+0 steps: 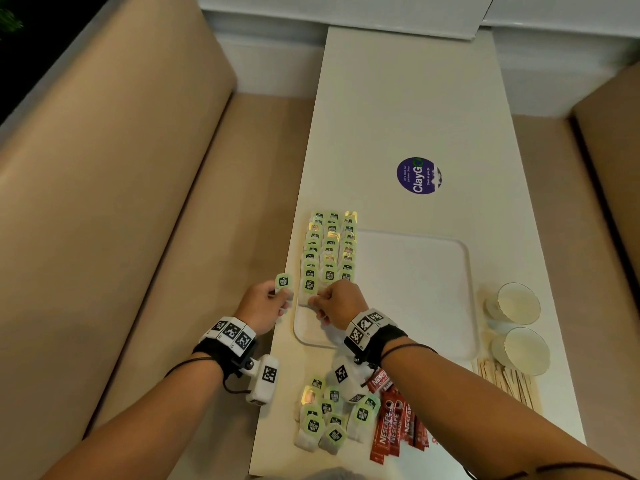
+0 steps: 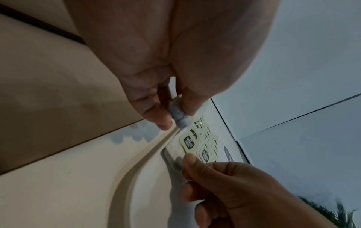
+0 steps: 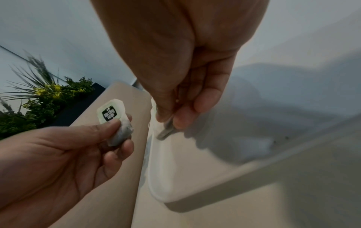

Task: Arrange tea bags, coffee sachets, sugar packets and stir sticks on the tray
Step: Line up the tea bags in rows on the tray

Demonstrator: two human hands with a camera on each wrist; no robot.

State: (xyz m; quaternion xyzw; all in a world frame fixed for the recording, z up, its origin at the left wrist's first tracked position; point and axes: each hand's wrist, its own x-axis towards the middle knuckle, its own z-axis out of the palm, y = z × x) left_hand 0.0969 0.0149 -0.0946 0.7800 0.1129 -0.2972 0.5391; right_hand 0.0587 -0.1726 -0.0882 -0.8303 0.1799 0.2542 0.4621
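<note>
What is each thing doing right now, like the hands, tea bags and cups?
left hand: pinches one tea bag beside the tray
right hand: pinches a tea bag onto the white tray
tea bag rows: laid along the tray's left side
loose tea bags: heaped, unsorted
Nescafe sachets: off tray
stir sticks: off tray
two cups: upright

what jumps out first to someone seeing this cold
Three neat rows of green-tagged tea bags fill the left end of the white tray. The left hand holds one tea bag beside it; the right hand pinches another at the rows' near end.

Beige booth seats (image 1: 114, 174), white table (image 1: 408, 109)
</note>
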